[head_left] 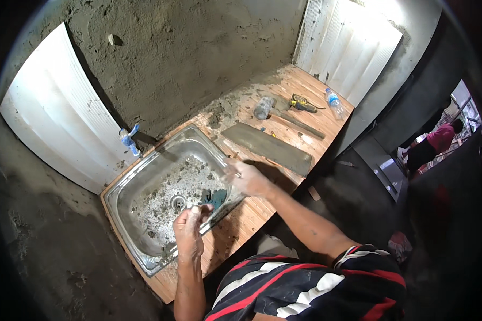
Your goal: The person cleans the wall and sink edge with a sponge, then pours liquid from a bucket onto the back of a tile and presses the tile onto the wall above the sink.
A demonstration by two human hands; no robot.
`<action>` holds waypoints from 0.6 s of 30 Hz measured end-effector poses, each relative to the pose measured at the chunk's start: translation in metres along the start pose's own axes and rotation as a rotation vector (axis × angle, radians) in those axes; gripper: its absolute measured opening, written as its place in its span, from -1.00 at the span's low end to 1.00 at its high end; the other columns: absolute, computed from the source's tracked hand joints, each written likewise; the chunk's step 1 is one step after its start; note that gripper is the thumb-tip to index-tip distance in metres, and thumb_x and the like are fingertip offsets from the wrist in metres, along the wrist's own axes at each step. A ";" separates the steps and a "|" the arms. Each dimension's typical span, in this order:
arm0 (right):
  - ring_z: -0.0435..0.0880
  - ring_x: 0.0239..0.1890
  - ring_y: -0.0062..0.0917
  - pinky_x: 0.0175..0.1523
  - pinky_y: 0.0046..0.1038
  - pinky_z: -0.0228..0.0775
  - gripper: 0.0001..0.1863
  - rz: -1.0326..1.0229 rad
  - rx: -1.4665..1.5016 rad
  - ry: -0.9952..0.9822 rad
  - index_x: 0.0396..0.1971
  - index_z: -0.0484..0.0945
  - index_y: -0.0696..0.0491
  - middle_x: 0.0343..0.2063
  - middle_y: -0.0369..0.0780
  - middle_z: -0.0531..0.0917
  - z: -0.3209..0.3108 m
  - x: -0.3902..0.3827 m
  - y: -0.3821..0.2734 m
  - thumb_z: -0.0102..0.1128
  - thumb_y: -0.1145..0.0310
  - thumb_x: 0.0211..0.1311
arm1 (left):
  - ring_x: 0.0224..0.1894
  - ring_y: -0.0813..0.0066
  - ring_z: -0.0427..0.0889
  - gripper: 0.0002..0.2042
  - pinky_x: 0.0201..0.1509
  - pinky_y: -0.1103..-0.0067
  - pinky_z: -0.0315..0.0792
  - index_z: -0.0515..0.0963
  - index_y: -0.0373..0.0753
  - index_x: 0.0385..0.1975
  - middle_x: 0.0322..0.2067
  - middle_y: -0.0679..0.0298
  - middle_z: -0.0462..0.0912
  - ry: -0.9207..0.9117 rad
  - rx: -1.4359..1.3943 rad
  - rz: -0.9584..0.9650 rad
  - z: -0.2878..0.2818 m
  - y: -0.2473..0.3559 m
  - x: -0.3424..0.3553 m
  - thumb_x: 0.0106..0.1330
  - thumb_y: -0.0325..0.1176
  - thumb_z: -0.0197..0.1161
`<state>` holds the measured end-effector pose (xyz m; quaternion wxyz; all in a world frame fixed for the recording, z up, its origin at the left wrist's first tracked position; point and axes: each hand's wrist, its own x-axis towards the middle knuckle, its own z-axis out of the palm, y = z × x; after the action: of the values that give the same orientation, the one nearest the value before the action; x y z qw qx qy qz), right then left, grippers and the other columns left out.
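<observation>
A steel sink [127,230] set into a wood-grain countertop is strewn with grey mortar crumbs. Over its near rim, my left hand [188,231] is closed, thumb against curled fingers; whatever they may hold does not show. Just beyond those fingers a dark green, cloth-like piece [215,198] lies in the sink. My right hand [245,179] hovers by the sink's right rim, fingers stretched out and slightly blurred, with nothing seen in them. The drain [178,203] is visible between the crumbs.
A blue-wrapped tap [127,142] stands behind the sink. On the counter to the right lie a mortar-coated board [268,147], a wooden strip [302,127], a cloudy plastic container [263,108], a yellow-black tool [302,103] and a water bottle [334,102]. A person [439,142] is far right.
</observation>
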<state>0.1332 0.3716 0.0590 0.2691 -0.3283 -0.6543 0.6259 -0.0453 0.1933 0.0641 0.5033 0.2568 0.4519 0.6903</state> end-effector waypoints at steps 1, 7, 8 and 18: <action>0.64 0.02 -0.52 0.18 -0.47 0.47 -0.43 -0.022 -0.085 -0.014 0.27 0.41 0.20 -0.02 -0.18 0.67 -0.005 -0.003 0.012 0.33 0.30 0.34 | -0.12 0.51 0.62 -0.84 -0.05 0.57 0.44 0.60 -0.34 -0.42 -0.11 0.05 0.74 0.070 0.051 0.002 -0.006 -0.002 -0.004 0.41 -0.43 0.22; 0.62 -0.49 -0.30 -0.29 -0.24 0.46 -0.64 -0.030 -0.506 -0.250 -0.37 0.61 0.16 -0.52 -0.05 0.67 0.046 -0.063 0.015 0.25 0.11 0.35 | 0.06 0.39 0.61 -0.70 0.11 0.49 0.48 0.55 -0.28 0.07 -0.03 0.19 0.66 0.107 0.055 0.034 0.007 -0.022 0.001 0.36 -0.47 0.26; 0.64 -0.46 -0.31 -0.27 -0.23 0.48 -0.67 -0.002 -0.477 -0.179 -0.32 0.61 0.16 -0.53 -0.03 0.66 0.055 -0.067 0.033 0.25 0.14 0.33 | -0.07 0.48 0.63 -0.86 0.14 0.50 0.48 0.60 -0.31 -0.13 -0.17 0.23 0.69 0.032 0.084 0.006 0.006 -0.027 -0.005 0.37 -0.50 0.22; 0.28 0.45 -0.23 0.46 -0.26 0.13 -0.31 -0.410 -0.171 -0.383 0.38 0.32 0.22 0.37 0.03 0.35 0.109 -0.043 0.020 0.06 0.02 0.47 | -0.06 0.60 0.52 -0.57 -0.05 0.57 0.49 0.45 -0.18 0.18 -0.07 0.39 0.57 0.542 -0.562 -0.008 0.021 -0.062 -0.040 0.53 0.01 0.10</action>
<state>0.0796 0.2689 0.0340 0.2330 -0.0867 -0.7963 0.5514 0.0148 0.1686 0.0231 0.4189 -0.0845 0.3626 0.8282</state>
